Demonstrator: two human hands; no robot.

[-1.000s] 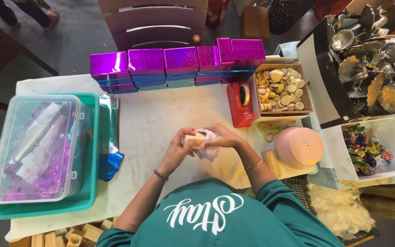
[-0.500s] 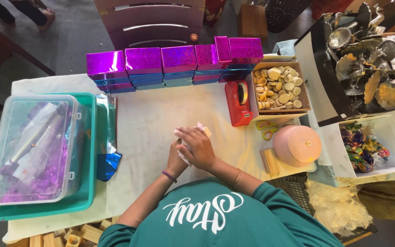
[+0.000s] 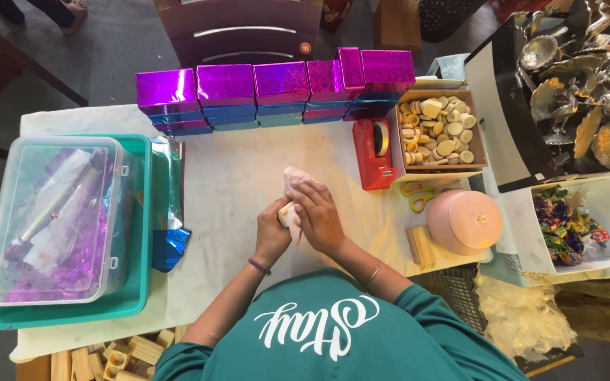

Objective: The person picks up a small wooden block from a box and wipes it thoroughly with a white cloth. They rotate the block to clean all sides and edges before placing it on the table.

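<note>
The soft pale pink cloth (image 3: 298,185) lies crumpled over our hands at the middle of the white bench (image 3: 234,176). Our right hand (image 3: 321,217) grips it closed from above; our left hand (image 3: 272,229) clasps a small cream block (image 3: 286,214) beneath.

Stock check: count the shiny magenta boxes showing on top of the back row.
6 magenta boxes: from the left, four lie flat, one stands on edge, one lies flat at the right end. Stacked boxes beneath are mostly hidden.
</note>
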